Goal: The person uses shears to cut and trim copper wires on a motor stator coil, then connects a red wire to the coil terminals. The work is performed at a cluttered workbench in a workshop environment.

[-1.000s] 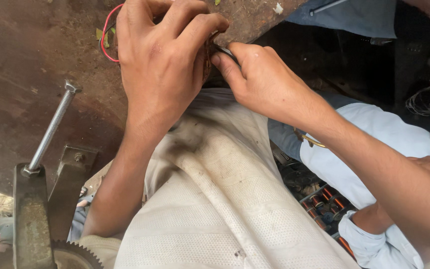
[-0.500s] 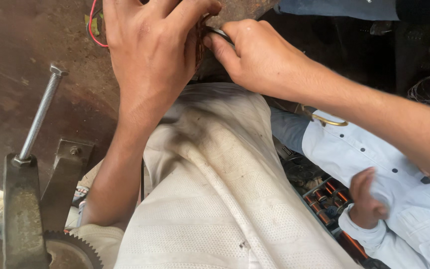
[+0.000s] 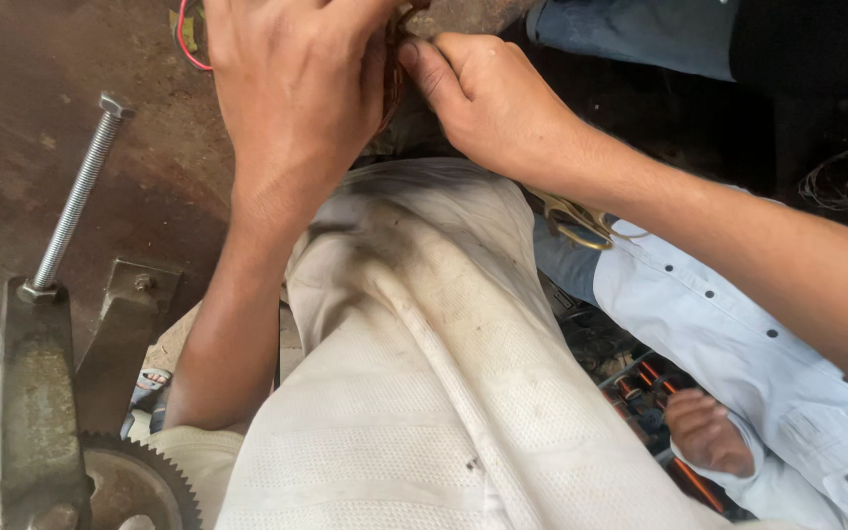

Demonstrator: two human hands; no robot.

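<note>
Rusty counter, far edge: both hands pinching one small dark part.
Left hand and right hand closed on it; probably light, stiff, best gripped at its ends.

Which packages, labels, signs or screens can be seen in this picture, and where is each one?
None can be seen: no package, label, sign or screen.
Both hands, the left hand and the right hand, meet at the top edge over a rusty metal plate; a threaded bolt and a toothed gear stand at the left.
</note>
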